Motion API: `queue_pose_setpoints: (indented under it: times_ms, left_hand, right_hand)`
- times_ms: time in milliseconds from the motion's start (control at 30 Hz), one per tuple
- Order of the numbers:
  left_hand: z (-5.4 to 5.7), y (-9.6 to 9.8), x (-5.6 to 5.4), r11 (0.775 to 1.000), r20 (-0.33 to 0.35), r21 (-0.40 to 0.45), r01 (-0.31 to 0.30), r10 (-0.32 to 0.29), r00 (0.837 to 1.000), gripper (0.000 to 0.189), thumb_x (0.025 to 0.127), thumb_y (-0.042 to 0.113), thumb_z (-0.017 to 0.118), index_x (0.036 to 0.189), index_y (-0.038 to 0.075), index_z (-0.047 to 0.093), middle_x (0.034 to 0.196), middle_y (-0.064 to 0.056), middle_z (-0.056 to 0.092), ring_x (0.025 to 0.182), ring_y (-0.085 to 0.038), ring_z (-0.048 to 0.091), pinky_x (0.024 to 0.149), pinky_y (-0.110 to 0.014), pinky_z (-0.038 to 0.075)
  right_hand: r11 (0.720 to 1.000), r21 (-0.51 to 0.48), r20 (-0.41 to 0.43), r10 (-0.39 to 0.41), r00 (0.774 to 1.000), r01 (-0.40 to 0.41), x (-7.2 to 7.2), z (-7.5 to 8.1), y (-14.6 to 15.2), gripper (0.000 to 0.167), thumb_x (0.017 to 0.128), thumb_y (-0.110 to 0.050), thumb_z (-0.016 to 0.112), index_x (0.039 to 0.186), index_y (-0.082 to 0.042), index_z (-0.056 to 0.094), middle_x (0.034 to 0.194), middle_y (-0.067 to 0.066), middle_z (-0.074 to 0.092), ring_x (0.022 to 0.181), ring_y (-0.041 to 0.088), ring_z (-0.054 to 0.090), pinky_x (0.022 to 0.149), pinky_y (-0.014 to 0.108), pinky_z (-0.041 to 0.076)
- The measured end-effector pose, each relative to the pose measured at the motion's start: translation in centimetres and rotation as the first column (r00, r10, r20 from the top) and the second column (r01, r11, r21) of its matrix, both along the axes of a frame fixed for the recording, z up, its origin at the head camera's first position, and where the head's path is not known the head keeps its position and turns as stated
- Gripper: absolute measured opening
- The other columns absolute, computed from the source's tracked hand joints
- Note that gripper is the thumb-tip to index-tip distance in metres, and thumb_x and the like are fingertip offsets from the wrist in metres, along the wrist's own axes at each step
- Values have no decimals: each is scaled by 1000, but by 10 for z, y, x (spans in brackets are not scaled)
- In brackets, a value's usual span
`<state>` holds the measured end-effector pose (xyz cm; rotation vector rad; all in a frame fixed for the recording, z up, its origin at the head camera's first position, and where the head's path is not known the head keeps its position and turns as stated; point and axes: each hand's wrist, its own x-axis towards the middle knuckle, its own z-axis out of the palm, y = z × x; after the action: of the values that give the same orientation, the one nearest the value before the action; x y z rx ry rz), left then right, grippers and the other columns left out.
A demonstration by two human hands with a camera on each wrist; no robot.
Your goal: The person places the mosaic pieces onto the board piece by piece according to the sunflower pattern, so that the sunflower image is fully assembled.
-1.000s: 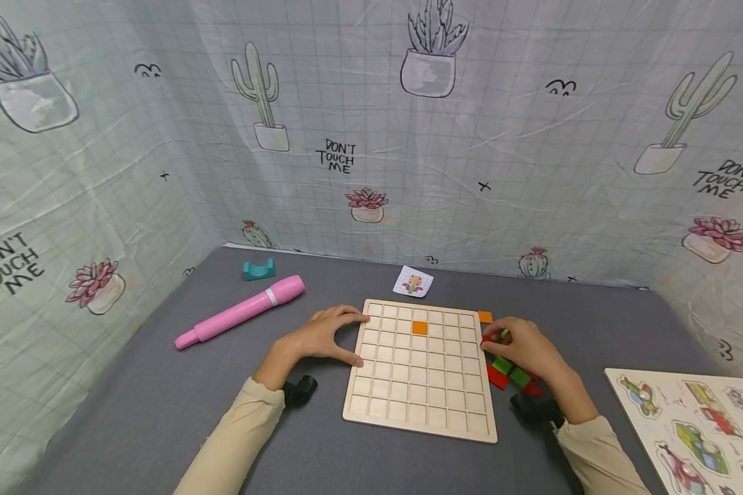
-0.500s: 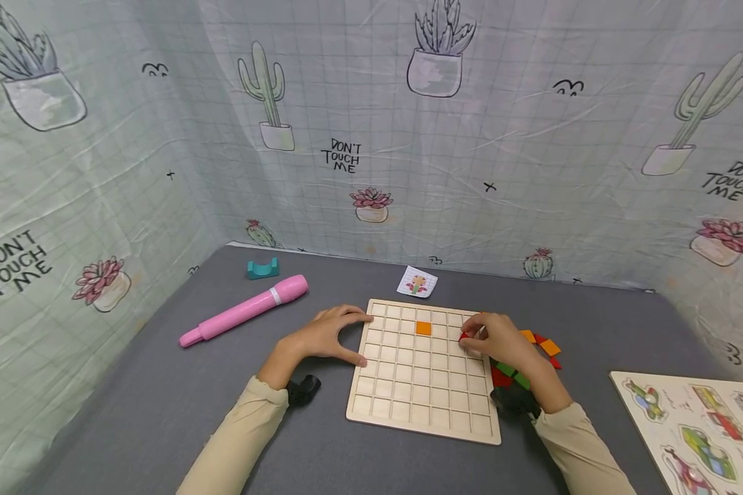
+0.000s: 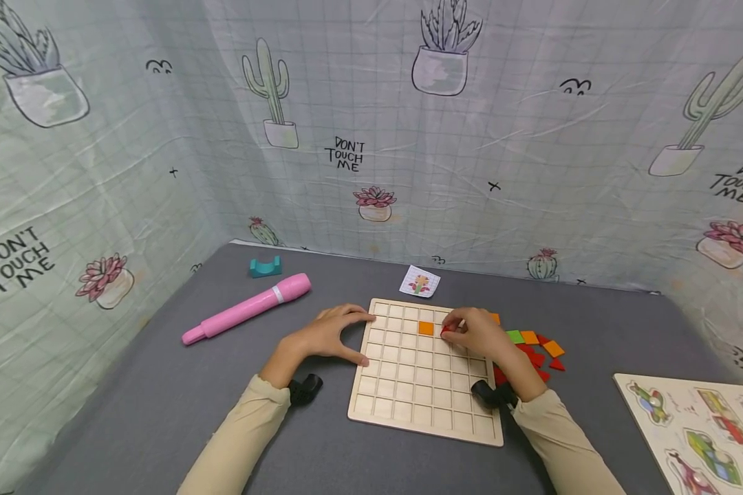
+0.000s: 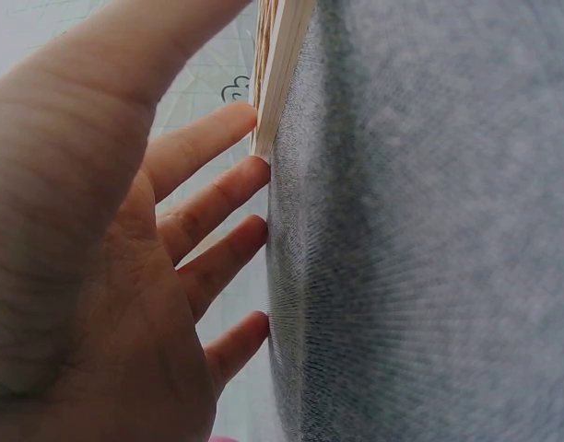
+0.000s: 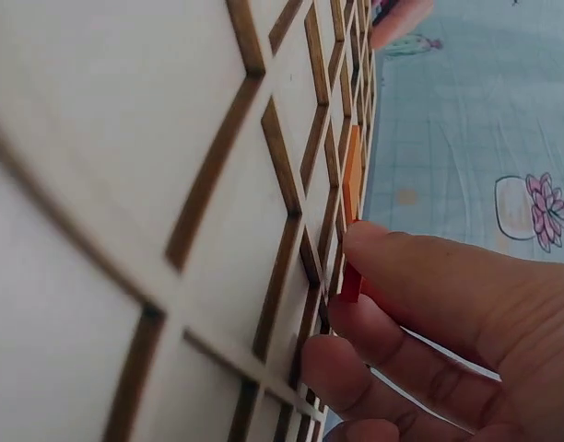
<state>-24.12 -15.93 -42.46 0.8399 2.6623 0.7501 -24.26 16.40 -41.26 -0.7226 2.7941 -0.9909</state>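
A wooden grid board [image 3: 408,395] lies flat on the dark table, with one orange square tile [image 3: 426,328] seated in a cell of an upper row. My left hand [image 3: 328,335] rests at the board's left edge, thumb and fingertips spread along it; the left wrist view has its fingers extended by the board's side [image 4: 280,78]. Over the upper right of the grid, my right hand [image 3: 478,335] pinches a small red tile [image 5: 352,284] between thumb and fingertips, close beside the orange tile [image 5: 352,175]. Its fingers hide much of the red tile in the head view.
Loose red, green and orange tiles [image 3: 554,348] lie right of the board, partly behind the right wrist. A printed pattern card [image 3: 420,282] sits beyond it. At left are a pink pen-shaped object [image 3: 248,309] and a teal holder [image 3: 265,267]; a picture puzzle board [image 3: 675,419] lies at right.
My right hand has left the loose tiles and moved left over the board with the red tile, up to the orange tile's side. The left hand keeps its place at the edge.
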Motion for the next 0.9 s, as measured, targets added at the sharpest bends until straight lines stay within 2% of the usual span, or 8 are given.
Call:
queue_pose_setpoints:
  times_ms: [300,900]
  left_hand:
    - [2,1,1,1000,-4,7,0,0,1000,81,74,46,82,143,18,50,144,-9,43,135,-33,37,108,-58,23]
    - [4,2,2,1000,2,-4,-2,2,1000,81,75,45,82,144,19,48,145,-9,41,136,-34,35,109,-57,23]
  right_hand:
    - [999,-27,31,20,999,-20,-5,-2,-5,13,88,2,65,99,7,69,82,8,65,64,14,53,58,25,45]
    - [999,-33,52,14,999,-12,-4,-2,-8,11,90,0,63,97,4,70,80,6,65,65,14,53,59,25,45]
